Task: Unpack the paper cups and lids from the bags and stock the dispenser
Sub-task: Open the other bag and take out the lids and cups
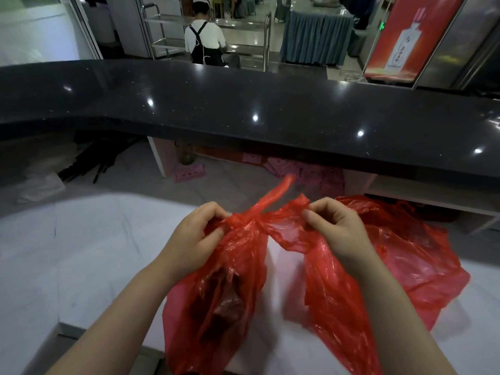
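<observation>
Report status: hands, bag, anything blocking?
Left hand and right hand both pinch the knotted red bag. Knot still tied. Nothing blocking.

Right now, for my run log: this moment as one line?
step: untying knot | left hand: pinching red bag | right hand: pinching handle | cups: unseen

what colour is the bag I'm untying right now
Red, a thin translucent plastic bag, pinched at its knot by the left hand and right hand; head view.

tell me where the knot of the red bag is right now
In the head view it is low and centre, between the left hand and right hand, on the red bag.
</observation>
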Demonstrator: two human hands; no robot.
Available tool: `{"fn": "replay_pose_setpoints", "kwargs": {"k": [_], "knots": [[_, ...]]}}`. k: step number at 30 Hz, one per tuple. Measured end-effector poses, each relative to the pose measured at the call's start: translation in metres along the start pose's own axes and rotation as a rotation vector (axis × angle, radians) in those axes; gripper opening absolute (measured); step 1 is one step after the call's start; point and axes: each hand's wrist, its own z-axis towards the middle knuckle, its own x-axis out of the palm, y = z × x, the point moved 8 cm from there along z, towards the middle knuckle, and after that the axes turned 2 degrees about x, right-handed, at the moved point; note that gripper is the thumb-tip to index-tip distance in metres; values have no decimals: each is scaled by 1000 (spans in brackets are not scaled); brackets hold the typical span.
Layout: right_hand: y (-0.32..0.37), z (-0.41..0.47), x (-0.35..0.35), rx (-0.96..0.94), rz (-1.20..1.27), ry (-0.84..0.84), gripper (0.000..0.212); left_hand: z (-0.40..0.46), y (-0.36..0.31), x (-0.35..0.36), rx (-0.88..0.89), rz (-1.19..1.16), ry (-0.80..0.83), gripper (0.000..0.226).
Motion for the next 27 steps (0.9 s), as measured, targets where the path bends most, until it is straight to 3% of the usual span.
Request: {"fn": "replay_pose_setpoints", "kwargs": {"k": [5, 8, 10, 14, 16, 18, 20, 22, 24, 25, 27], "knots": [[-18, -7, 18, 150, 79, 9, 16, 0, 10, 6, -97, -26, 140, 14], [-13, -11, 28, 131, 92, 13, 18, 2, 2, -4, -98, -34, 51, 39], [-8, -15, 32, 99, 99, 7, 16, 4, -11, -6, -71, -25, 14, 42], [3, -19, 37, 27, 98, 10, 12, 10, -29, 13, 54, 201, 88, 25], [2, -17, 31, 23, 25, -51, 13, 13, -23, 10, -12, 141, 10, 6], [-3, -16, 20, 29, -77, -174, 14, 12, -12, 5, -136, -26, -67, 5], [8, -21, 5, -97, -288, -348, 18, 9, -4, 0, -249, -172, -139, 9], [37, -36, 4, -410, -492, -453, 19, 5, -2, -2, -313, -265, -184, 10], [53, -51, 26, -659, -554, -326, 11, 2, 2, 3, -383, -387, -180, 12], [53, -53, 40, -668, -546, -215, 12, 0, 4, 6, -417, -460, -163, 12], [39, -48, 61, -497, -520, -35, 17, -2, 5, 15, -465, -604, -95, 15]]}}
